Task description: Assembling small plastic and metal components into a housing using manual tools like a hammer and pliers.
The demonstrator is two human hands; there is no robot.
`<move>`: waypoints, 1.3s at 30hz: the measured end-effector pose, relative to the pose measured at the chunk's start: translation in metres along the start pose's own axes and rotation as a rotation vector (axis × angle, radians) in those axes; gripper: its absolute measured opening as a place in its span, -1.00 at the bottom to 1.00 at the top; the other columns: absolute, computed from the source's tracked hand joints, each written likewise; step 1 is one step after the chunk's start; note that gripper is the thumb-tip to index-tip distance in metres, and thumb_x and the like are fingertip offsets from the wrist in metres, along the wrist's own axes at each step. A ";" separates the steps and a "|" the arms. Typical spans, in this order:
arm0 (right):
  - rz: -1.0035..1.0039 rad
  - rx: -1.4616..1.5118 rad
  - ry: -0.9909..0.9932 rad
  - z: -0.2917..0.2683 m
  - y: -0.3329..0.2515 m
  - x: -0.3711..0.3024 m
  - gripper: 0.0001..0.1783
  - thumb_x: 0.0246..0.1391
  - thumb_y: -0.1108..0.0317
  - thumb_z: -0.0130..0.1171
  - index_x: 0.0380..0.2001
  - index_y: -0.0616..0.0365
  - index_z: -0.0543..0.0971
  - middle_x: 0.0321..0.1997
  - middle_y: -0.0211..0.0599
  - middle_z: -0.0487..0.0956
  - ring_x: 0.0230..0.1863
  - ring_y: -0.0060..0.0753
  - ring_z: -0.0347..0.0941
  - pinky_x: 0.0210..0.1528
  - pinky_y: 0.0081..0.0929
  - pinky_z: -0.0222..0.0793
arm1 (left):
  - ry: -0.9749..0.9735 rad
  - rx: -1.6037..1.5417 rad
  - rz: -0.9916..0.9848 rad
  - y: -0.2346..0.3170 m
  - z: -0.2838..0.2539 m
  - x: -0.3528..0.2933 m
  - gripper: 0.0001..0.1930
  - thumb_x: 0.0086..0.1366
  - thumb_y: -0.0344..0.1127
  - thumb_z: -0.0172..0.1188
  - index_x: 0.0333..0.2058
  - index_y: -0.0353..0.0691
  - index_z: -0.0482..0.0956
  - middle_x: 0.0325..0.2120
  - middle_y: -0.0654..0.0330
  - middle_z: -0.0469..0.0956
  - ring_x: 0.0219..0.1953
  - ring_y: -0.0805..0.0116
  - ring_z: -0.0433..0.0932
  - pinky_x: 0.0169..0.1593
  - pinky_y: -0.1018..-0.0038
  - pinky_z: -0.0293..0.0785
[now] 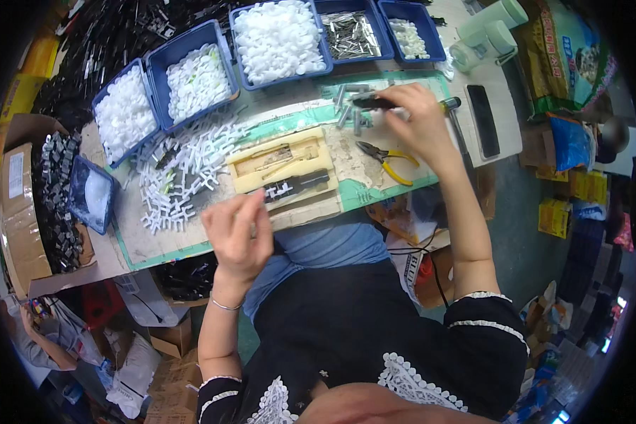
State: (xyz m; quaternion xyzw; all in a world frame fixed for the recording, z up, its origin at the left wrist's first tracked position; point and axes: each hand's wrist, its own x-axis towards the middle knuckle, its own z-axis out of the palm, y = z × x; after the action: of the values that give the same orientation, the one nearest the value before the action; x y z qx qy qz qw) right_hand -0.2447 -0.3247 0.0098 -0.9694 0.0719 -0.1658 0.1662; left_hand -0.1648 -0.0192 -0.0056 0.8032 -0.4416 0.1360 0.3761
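Just left of the frame's centre, the left hand (239,230) is raised at the near left end of a cream block (311,147), its fingers bent and drawn together; whether they pinch anything cannot be made out. A long black part (307,184) lies along the block's lower side, with small white pieces (281,189) on it toward the left. In the upper right of the frame, the right hand (420,120) is curved downward over small grey cylinders (357,124), its thumb apart from the fingers; a dark piece (376,103) shows at its fingertips, but I cannot tell whether it is gripped. Yellow-handled pliers (396,168) lie on the surface (353,164) between the block and the right forearm. White branched pieces (194,152) are heaped left of the block. Blue bins (244,83) line the top of the frame, and a phone (483,121) lies toward the right.
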 end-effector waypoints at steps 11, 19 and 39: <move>-0.284 -0.061 0.016 0.076 -0.066 0.024 -0.62 -0.20 0.46 0.05 -0.19 0.24 0.49 -0.25 -0.28 0.47 -0.23 -0.30 0.38 -0.16 -0.40 0.28 | -0.229 0.373 -0.351 -0.043 -0.023 0.003 -0.79 0.11 -0.41 0.13 -0.26 -0.34 0.48 -0.31 0.00 0.42 -0.25 0.03 0.43 -0.17 0.27 0.33; 0.007 -0.013 0.022 0.021 0.002 0.003 -0.80 -0.19 0.52 0.08 -0.38 0.18 0.53 -0.32 -0.23 0.50 -0.24 -0.18 0.43 -0.22 -0.32 0.35 | -0.242 0.444 -0.238 -0.053 -0.020 -0.004 -0.87 0.07 -0.52 0.10 -0.35 -0.32 0.47 -0.39 0.05 0.44 -0.36 0.06 0.46 -0.29 0.29 0.38; 0.434 1.413 -0.122 0.028 -0.064 0.010 -0.78 -0.07 0.57 0.20 -0.27 0.35 0.52 -0.28 -0.24 0.56 -0.30 -0.51 0.54 -0.20 -0.62 0.47 | -0.176 0.456 0.001 -0.079 -0.020 0.005 -0.86 0.02 -0.48 0.14 -0.38 -0.26 0.48 -0.45 0.17 0.46 -0.39 0.21 0.42 -0.32 0.36 0.31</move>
State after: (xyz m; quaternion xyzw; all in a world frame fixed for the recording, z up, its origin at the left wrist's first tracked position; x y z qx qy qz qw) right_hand -0.2205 -0.2587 0.0094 -0.6028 0.1287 -0.0818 0.7832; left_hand -0.0959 0.0183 -0.0275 0.8758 -0.4310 0.1618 0.1452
